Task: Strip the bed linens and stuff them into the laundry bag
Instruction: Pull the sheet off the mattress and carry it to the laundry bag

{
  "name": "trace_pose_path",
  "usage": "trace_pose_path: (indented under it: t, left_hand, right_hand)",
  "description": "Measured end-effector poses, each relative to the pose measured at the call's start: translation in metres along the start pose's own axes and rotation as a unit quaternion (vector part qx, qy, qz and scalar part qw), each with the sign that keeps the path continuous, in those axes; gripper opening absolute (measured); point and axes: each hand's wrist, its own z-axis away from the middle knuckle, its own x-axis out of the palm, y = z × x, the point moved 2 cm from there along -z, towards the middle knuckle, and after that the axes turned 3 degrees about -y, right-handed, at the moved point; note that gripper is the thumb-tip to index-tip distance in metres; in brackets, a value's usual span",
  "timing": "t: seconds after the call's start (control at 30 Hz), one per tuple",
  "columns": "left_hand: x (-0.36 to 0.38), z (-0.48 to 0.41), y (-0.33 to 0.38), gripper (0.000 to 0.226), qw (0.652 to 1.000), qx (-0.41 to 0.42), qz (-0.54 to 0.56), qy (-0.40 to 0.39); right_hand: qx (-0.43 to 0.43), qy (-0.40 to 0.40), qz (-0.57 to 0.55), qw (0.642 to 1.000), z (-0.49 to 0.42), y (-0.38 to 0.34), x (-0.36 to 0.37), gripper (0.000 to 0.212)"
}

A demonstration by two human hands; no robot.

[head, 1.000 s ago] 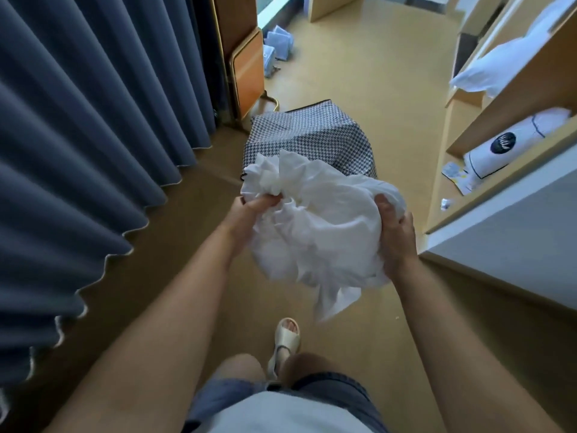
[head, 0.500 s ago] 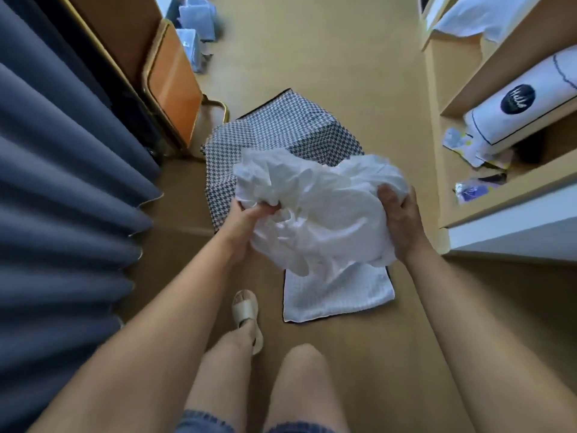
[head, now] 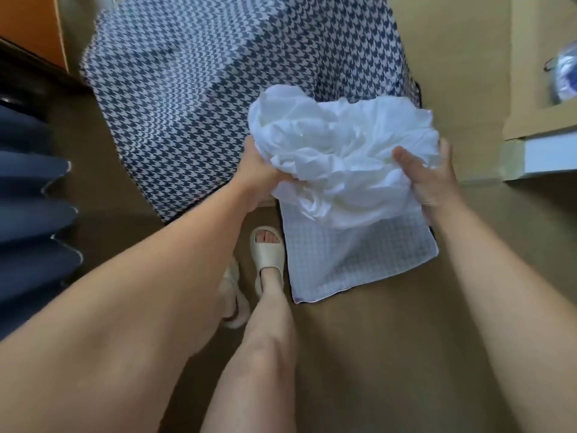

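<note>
While left hand (head: 256, 175) and right hand (head: 429, 179) clutch it, linen bundle (head: 343, 157) between their fingers (head: 406, 159), above laundry bag (head: 187, 104).

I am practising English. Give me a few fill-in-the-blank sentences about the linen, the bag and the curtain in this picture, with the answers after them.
1. The left hand and the right hand both grip a crumpled bundle of ____ linen.
2. The houndstooth laundry bag rests on the ____.
3. The pleated curtain at the left edge is ____.

Answers: white; floor; blue.
</note>
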Motion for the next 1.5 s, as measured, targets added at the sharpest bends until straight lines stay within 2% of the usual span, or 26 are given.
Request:
trace_pose_path:
  t: [0.03, 0.07, 0.13, 0.17, 0.2, 0.27, 0.37, 0.5, 0.57, 0.63, 0.7, 0.73, 0.77, 0.87, 1.07, 1.2, 1.27, 1.3, 1.4, 1.5]
  left_hand:
    - [0.003, -0.024, -0.018, 0.074, 1.000, -0.002, -0.016, 0.000]
    - [0.008, -0.048, -0.039, 0.074, 0.999, -0.008, -0.049, 0.002]
    - [0.019, -0.093, -0.083, 0.060, 0.986, -0.023, -0.163, 0.013]
    - [0.026, -0.116, -0.104, 0.059, 0.972, -0.047, -0.232, 0.014]
    - [0.033, -0.136, -0.123, 0.065, 0.952, -0.072, -0.298, -0.008]
    - [0.044, -0.167, -0.150, 0.079, 0.916, -0.066, -0.384, -0.092]
    - [0.035, -0.198, -0.165, 0.087, 0.875, -0.032, -0.464, -0.136]
    - [0.009, -0.192, -0.155, 0.090, 0.824, -0.008, -0.532, -0.192]
    - [-0.019, -0.182, -0.143, 0.083, 0.764, 0.063, -0.620, -0.170]
    - [-0.057, -0.178, -0.140, 0.081, 0.674, 0.113, -0.719, -0.127]
    - [-0.086, -0.174, -0.144, 0.083, 0.580, 0.103, -0.802, -0.099]
    - [-0.095, -0.175, -0.147, 0.086, 0.551, 0.086, -0.826, -0.088]
    - [-0.101, -0.176, -0.148, 0.092, 0.541, 0.063, -0.835, -0.078]
    - [-0.109, -0.186, -0.152, 0.113, 0.538, 0.011, -0.842, -0.045]
    - [-0.122, -0.219, -0.172, 0.126, 0.548, -0.077, -0.833, 0.021]
    - [-0.125, -0.239, -0.190, 0.133, 0.549, -0.072, -0.832, 0.037]
    - [-0.126, -0.247, -0.200, 0.122, 0.563, -0.063, -0.824, 0.029]
    - [-0.128, -0.252, -0.206, 0.112, 0.581, -0.061, -0.811, 0.021]
    - [-0.132, -0.261, -0.215, 0.077, 0.669, -0.080, -0.739, 0.008]
    - [-0.145, -0.266, -0.200, 0.037, 0.786, -0.037, -0.616, 0.033]
  right_hand:
    - [0.006, 0.011, 0.013, 1.000, -0.024, 0.018, 0.003, 0.103]
    - [0.010, 0.024, 0.038, 0.999, -0.047, 0.035, 0.011, 0.109]
    - [0.011, 0.031, 0.123, 0.992, -0.093, 0.075, 0.031, 0.119]
    - [0.012, 0.020, 0.177, 0.984, -0.115, 0.096, 0.045, 0.116]
    - [0.026, 0.001, 0.241, 0.970, -0.133, 0.117, 0.064, 0.111]
    - [0.068, -0.018, 0.354, 0.933, -0.161, 0.150, 0.103, 0.103]
    - [0.086, 0.021, 0.412, 0.907, -0.197, 0.169, 0.136, 0.101]
    - [0.142, -0.008, 0.484, 0.864, -0.199, 0.161, 0.130, 0.101]
    - [0.168, -0.003, 0.469, 0.867, -0.183, 0.151, 0.134, 0.097]
    - [0.164, 0.027, 0.444, 0.880, -0.165, 0.140, 0.153, 0.091]
    - [0.148, 0.032, 0.431, 0.889, -0.148, 0.130, 0.179, 0.087]
    - [0.139, 0.024, 0.427, 0.893, -0.141, 0.127, 0.193, 0.086]
    - [0.133, 0.014, 0.421, 0.897, -0.135, 0.126, 0.206, 0.086]
    - [0.132, -0.011, 0.399, 0.907, -0.126, 0.125, 0.239, 0.083]
    - [0.129, -0.085, 0.436, 0.886, -0.138, 0.137, 0.262, 0.085]
    - [0.097, -0.068, 0.468, 0.876, -0.163, 0.156, 0.247, 0.092]
    - [0.085, -0.061, 0.479, 0.872, -0.173, 0.166, 0.245, 0.104]
    - [0.076, -0.059, 0.500, 0.861, -0.176, 0.171, 0.247, 0.113]
    - [0.054, -0.044, 0.556, 0.828, -0.184, 0.180, 0.251, 0.129]
    - [0.074, -0.012, 0.561, 0.824, -0.193, 0.172, 0.249, 0.128]
